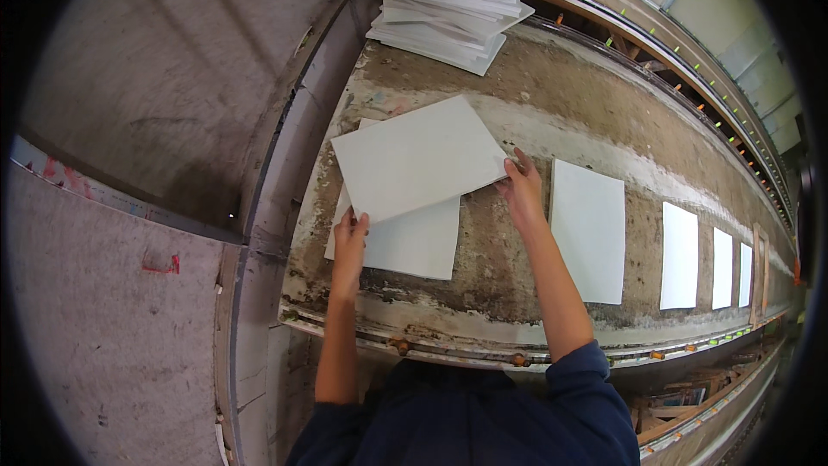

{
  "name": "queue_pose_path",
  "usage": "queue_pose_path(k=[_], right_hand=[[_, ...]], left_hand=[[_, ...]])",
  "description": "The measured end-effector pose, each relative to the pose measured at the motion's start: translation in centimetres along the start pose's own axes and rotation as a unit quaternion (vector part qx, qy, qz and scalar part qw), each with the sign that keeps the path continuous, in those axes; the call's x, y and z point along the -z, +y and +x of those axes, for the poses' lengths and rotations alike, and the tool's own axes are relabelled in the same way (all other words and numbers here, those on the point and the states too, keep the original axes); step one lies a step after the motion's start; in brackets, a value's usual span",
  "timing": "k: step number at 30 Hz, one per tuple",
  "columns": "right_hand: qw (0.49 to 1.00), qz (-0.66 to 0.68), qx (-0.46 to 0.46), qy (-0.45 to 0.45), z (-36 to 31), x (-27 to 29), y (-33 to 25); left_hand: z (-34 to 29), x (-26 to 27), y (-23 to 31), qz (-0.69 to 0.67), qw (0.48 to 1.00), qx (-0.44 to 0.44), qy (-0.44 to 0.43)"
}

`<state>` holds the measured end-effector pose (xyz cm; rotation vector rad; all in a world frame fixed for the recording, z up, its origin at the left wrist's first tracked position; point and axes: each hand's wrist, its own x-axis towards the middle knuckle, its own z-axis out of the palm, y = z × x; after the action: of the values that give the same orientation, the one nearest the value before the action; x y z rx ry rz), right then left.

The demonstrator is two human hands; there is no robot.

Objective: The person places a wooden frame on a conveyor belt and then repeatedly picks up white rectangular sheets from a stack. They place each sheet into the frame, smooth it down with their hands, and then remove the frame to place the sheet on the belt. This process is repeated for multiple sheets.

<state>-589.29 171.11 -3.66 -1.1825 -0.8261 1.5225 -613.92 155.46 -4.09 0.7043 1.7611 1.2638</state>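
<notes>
A thin white rectangular panel (418,160) hangs tilted over the left part of a long stained table. My left hand (349,246) pinches its near left corner. At the panel's right corner my right hand (522,185) grips the edge, thumb on top and the other fingers partly hidden. Beneath it, a second white panel (414,246) lies flat and is partly covered; whether the two touch I cannot tell. To the right of my right hand, another white panel (589,233) rests flat on the tabletop.
A tall, uneven stack of white panels (448,9) stands at the table's far left. More panels (680,255) lie spaced out toward the right, before a wooden frame (759,276). Rails with small pegs (517,360) run along the long edges. Grey boards (121,293) are at left.
</notes>
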Motion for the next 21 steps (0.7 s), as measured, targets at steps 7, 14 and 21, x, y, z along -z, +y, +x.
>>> queue_pose_path(k=[7, 14, 21], right_hand=[[0.997, -0.027, 0.064, 0.023, -7.0, 2.8, -7.0], [0.974, 0.006, 0.176, 0.143, -18.2, 14.8, -13.3], [0.920, 0.030, 0.255, 0.296, -27.5, 31.8, -12.8]], left_hand=[[-3.5, -2.4, 4.2, -0.287, 0.951, 0.014, -0.114], [-12.7, -11.0, 9.3, -0.170, 0.965, 0.091, -0.179], [-20.4, -24.5, 5.7, -0.173, 0.925, 0.050, -0.335]])
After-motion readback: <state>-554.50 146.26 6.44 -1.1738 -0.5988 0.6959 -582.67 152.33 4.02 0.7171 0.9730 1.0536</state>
